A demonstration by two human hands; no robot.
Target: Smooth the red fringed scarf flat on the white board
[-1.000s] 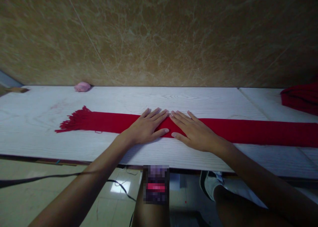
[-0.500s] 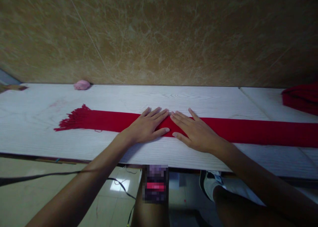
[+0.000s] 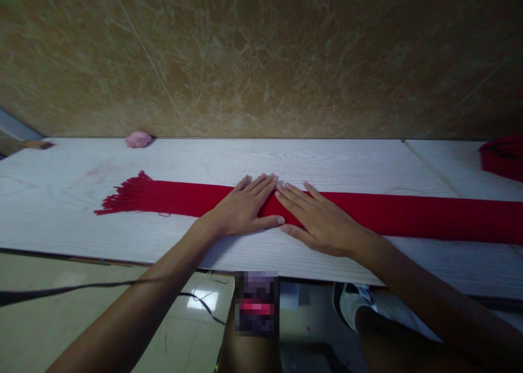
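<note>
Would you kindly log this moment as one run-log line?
left hand: flat on red scarf | right hand: flat on scarf, beside left | scarf: lengthwise on white table, fringe at left

Long red fringed scarf (image 3: pixel 388 215), flat across white table (image 3: pixel 61 220).

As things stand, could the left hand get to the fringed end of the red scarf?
Probably yes: the left hand lies flat on the red scarf, and only bare scarf and table separate it from the fringe.
</note>
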